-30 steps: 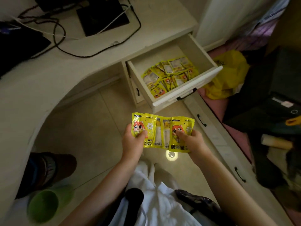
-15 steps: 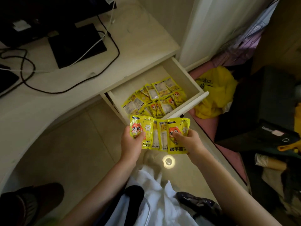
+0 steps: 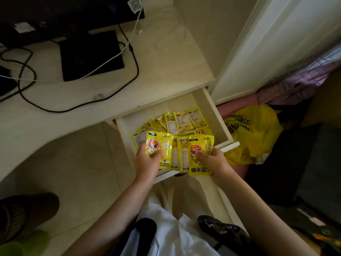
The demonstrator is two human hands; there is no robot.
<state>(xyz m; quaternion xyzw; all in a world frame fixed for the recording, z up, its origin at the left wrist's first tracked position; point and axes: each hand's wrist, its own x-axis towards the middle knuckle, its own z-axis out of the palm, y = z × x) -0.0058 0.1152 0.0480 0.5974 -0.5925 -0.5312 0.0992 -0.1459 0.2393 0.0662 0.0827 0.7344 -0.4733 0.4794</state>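
Both hands hold a fanned stack of yellow hand-warmer packets (image 3: pixel 180 157) printed with an orange cartoon cat. My left hand (image 3: pixel 147 162) grips the left end, thumb across the front packet. My right hand (image 3: pixel 212 159) grips the right end, thumb on the cat picture. The fan hovers over the front edge of an open cream drawer (image 3: pixel 208 106). Several more yellow packets (image 3: pixel 181 121) lie loose inside the drawer, partly hidden behind the ones I hold.
The cream desk (image 3: pixel 166 58) above the drawer carries a black monitor base (image 3: pixel 92 54) and black and white cables. A yellow plastic bag (image 3: pixel 254 132) lies on the floor to the right. A brown shoe (image 3: pixel 27 213) sits at the lower left, a white garment (image 3: pixel 177 235) below my arms.
Both hands have carried the fan of packets from below the drawer up to its front edge. The view has tilted up toward the desk.
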